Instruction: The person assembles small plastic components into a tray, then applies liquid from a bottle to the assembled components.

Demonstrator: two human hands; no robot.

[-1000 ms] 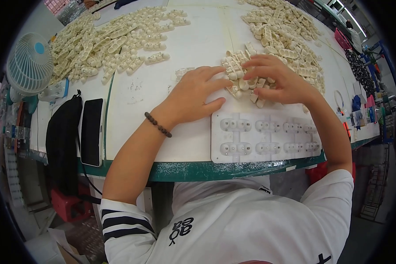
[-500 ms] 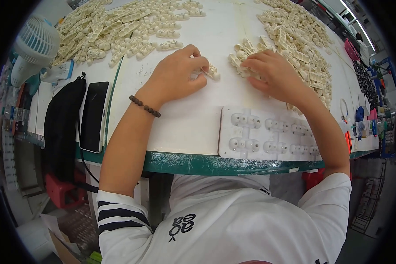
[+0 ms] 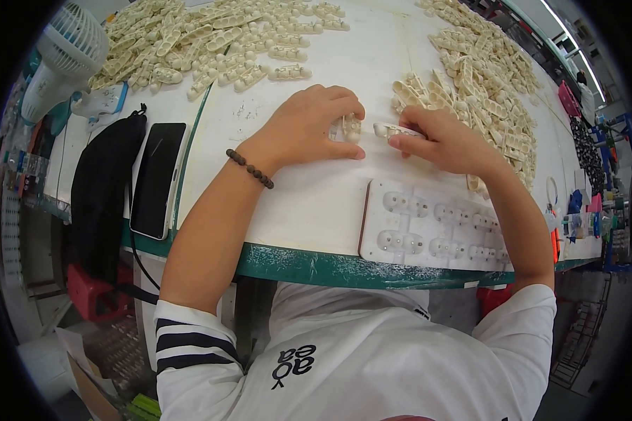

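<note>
Right hand (image 3: pixel 439 140) back from a cream heap since the earlier frame, a person worked past a white cavity tray (image 3: pixel 435 224) on the worktop (image 3: pixel 295 217). It pinched one piece (image 3: pixel 392 131), lengthwise left-to-right, free end leftward; the spread left hand (image 3: pixel 316 126) curved around another (image 3: pixel 352 129), pointing away. Two seemed picked out; the heap (image 3: pixel 495 105) beyond remained.

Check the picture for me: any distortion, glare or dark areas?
In the head view, the table edge bows and the corners go black; a ceiling light glares at upper right; left hand and right hand look fairly clear, though the pale piece in the right contrasts little with the tabletop.
</note>
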